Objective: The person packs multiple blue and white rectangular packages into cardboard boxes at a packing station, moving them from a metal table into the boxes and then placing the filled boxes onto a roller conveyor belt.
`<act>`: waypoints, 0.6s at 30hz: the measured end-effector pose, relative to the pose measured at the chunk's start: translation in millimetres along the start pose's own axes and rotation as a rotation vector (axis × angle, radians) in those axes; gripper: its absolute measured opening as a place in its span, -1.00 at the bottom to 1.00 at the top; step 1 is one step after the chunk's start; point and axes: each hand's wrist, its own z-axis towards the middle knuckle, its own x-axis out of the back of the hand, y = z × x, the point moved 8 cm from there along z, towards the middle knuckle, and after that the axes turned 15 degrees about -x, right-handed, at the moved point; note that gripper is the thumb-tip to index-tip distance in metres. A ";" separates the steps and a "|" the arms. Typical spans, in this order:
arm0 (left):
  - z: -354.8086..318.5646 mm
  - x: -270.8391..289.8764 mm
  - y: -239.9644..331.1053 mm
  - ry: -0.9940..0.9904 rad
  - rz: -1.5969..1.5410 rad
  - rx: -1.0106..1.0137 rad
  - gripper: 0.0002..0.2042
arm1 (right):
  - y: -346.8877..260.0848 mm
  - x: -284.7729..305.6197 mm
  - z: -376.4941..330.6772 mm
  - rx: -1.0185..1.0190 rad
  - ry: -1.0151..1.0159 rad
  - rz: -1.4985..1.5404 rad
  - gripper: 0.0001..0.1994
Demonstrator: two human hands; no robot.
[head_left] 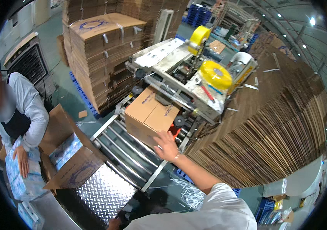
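My right hand [166, 146] reaches forward with its fingers spread, laid against the near corner of a closed brown carton [142, 119]. A ring and a wrist band show on it. The carton sits on a roller conveyor [127, 153], its far end under the frame of a carton taping machine [186, 76]. At the lower edge a bit of my left hand [113, 224] shows beside the diamond-plate metal sheet [104, 191]; its fingers are hidden. Left of the rollers stands an open carton [75, 168] with blue-and-white packs [66, 151] inside.
At the left a co-worker [29, 103] rests a hand on wrapped packs [22, 184]. Two yellow tape rolls [215, 74] sit on the machine. Flat cardboard stacks stand behind [102, 57] and at right [263, 126]. White strapping scraps [190, 191] lie on the floor.
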 end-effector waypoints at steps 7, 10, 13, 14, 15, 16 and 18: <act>1.8 51.6 -32.9 0.080 -0.050 0.042 -0.68 | 39.7 316.0 -2.9 0.107 0.845 -0.255 -0.78; 35.0 66.6 -19.5 0.136 -0.066 -0.082 -0.72 | 21.5 456.3 -22.8 0.092 1.104 -0.531 -0.87; 78.1 84.4 -5.0 0.261 -0.059 -0.336 -0.76 | 27.1 543.6 -22.5 -0.061 1.224 -0.753 -0.75; 91.1 93.3 8.1 0.330 -0.057 -0.477 -0.77 | 38.4 557.6 -14.1 -0.188 1.136 -0.785 -0.72; 98.4 102.6 23.1 0.435 -0.080 -0.710 -0.79 | 49.1 570.5 -3.6 -0.303 1.050 -0.802 -0.68; 106.8 99.9 33.7 0.363 -0.175 -0.499 -0.78 | 73.6 578.8 7.6 -0.391 0.754 -0.659 -0.67; 80.6 101.2 113.0 0.268 -0.394 -0.367 -0.75 | 99.5 580.0 17.4 -0.432 0.467 -0.546 -0.70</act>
